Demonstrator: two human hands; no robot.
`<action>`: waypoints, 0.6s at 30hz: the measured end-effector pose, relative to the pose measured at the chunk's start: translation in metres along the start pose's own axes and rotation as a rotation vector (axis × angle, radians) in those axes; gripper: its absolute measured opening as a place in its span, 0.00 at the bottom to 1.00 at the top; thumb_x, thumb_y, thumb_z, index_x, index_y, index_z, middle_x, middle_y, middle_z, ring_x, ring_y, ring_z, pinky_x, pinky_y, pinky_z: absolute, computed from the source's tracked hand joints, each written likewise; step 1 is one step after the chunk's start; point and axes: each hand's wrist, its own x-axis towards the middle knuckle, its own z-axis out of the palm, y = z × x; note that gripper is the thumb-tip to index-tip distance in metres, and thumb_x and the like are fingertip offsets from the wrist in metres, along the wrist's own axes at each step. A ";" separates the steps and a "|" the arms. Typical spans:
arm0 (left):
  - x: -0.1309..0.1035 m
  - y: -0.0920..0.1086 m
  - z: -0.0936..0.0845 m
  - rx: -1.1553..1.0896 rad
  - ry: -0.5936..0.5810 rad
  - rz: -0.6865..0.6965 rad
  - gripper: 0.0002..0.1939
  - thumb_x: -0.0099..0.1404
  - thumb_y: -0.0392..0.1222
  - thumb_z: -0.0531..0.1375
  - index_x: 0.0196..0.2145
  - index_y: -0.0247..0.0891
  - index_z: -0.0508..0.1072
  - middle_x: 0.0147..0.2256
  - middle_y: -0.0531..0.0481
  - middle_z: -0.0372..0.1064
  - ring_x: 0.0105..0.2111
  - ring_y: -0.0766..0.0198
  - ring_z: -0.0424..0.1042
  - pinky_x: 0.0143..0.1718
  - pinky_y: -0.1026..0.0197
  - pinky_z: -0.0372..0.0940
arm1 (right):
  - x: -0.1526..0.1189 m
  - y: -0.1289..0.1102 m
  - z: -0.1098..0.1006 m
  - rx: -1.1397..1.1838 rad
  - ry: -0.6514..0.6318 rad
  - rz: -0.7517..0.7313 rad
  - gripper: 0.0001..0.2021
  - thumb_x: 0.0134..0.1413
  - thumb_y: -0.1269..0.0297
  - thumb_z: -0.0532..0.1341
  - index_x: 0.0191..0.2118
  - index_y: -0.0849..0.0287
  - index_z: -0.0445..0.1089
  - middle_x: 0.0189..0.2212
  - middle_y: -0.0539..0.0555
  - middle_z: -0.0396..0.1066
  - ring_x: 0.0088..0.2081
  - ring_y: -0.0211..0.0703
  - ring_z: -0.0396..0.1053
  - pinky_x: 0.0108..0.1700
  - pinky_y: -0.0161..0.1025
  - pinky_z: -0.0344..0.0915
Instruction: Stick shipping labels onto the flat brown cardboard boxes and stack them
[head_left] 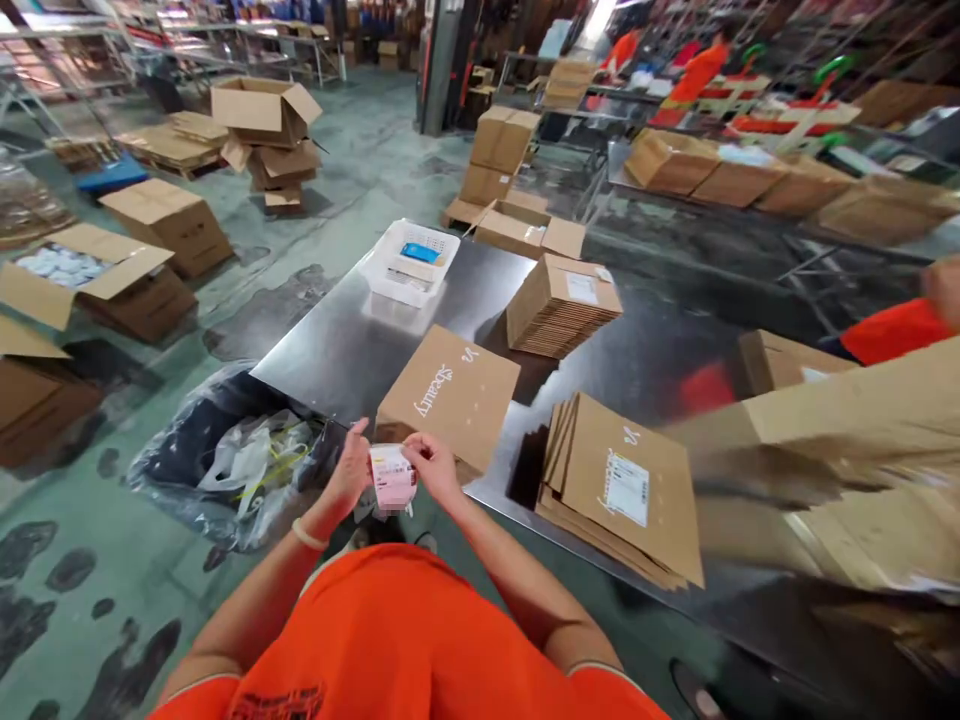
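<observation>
white basket (405, 262), flat carton stacks (562, 305), trash bag (225, 455)

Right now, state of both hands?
Left hand: closed on the label, left edge.
Right hand: pinching the same label, right edge.

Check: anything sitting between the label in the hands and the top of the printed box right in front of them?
Nothing visible. The left hand and right hand hold the label together at the table edge, just short of the printed box. The box top is bare, and the gap between holds nothing.
</observation>
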 end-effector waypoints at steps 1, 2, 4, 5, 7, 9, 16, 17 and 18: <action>-0.005 -0.002 0.003 0.059 -0.059 0.011 0.39 0.51 0.56 0.77 0.56 0.36 0.76 0.36 0.46 0.82 0.33 0.57 0.79 0.39 0.56 0.73 | 0.004 -0.002 0.001 -0.004 -0.007 0.017 0.13 0.43 0.53 0.71 0.31 0.55 0.75 0.21 0.44 0.66 0.24 0.36 0.61 0.27 0.33 0.61; -0.009 -0.003 0.006 0.119 -0.085 0.032 0.36 0.47 0.50 0.79 0.51 0.35 0.79 0.36 0.47 0.82 0.34 0.58 0.79 0.40 0.58 0.72 | 0.007 -0.003 0.002 -0.003 -0.021 0.033 0.13 0.41 0.53 0.72 0.31 0.56 0.76 0.22 0.45 0.69 0.25 0.37 0.63 0.27 0.34 0.62; -0.011 0.000 0.012 0.218 -0.091 0.065 0.28 0.42 0.42 0.79 0.42 0.34 0.82 0.34 0.47 0.83 0.33 0.59 0.79 0.40 0.59 0.71 | 0.009 -0.003 0.002 0.011 -0.045 0.051 0.15 0.38 0.53 0.73 0.31 0.56 0.77 0.22 0.47 0.72 0.25 0.38 0.66 0.27 0.35 0.64; -0.010 0.002 0.015 0.248 -0.084 0.069 0.25 0.42 0.40 0.78 0.40 0.34 0.82 0.33 0.47 0.83 0.32 0.60 0.78 0.39 0.59 0.71 | 0.008 -0.002 0.001 0.016 -0.046 0.050 0.15 0.38 0.54 0.74 0.31 0.56 0.77 0.22 0.47 0.73 0.24 0.39 0.66 0.27 0.36 0.65; -0.005 0.009 0.022 0.278 -0.082 0.064 0.21 0.44 0.38 0.76 0.39 0.34 0.83 0.31 0.48 0.83 0.30 0.61 0.77 0.37 0.60 0.70 | 0.004 0.001 -0.002 -0.003 -0.003 0.010 0.14 0.40 0.52 0.74 0.31 0.56 0.79 0.21 0.48 0.72 0.23 0.40 0.67 0.26 0.37 0.66; 0.002 0.015 0.030 0.310 -0.093 0.069 0.19 0.45 0.36 0.74 0.37 0.34 0.84 0.30 0.49 0.83 0.30 0.60 0.78 0.37 0.59 0.71 | -0.002 0.003 -0.006 -0.071 0.084 -0.103 0.13 0.47 0.51 0.72 0.30 0.55 0.80 0.22 0.50 0.74 0.24 0.42 0.69 0.28 0.39 0.68; 0.022 0.020 0.047 0.432 -0.005 -0.009 0.16 0.42 0.28 0.73 0.32 0.35 0.83 0.28 0.50 0.82 0.30 0.59 0.78 0.35 0.59 0.71 | -0.008 0.010 -0.023 -0.353 0.289 -0.407 0.14 0.63 0.54 0.61 0.29 0.53 0.77 0.38 0.57 0.81 0.42 0.48 0.78 0.48 0.45 0.74; 0.024 0.018 0.046 0.410 -0.003 -0.028 0.17 0.41 0.28 0.73 0.32 0.35 0.82 0.28 0.50 0.81 0.29 0.59 0.78 0.35 0.59 0.71 | -0.006 0.010 -0.026 -0.356 0.287 -0.355 0.13 0.62 0.53 0.61 0.30 0.53 0.76 0.36 0.56 0.81 0.41 0.49 0.78 0.47 0.46 0.74; 0.025 0.016 0.046 0.387 -0.013 -0.035 0.17 0.41 0.29 0.73 0.33 0.35 0.83 0.28 0.49 0.81 0.29 0.59 0.78 0.36 0.58 0.71 | -0.003 0.010 -0.028 -0.341 0.273 -0.281 0.12 0.60 0.52 0.63 0.32 0.54 0.76 0.34 0.55 0.80 0.39 0.49 0.77 0.45 0.46 0.74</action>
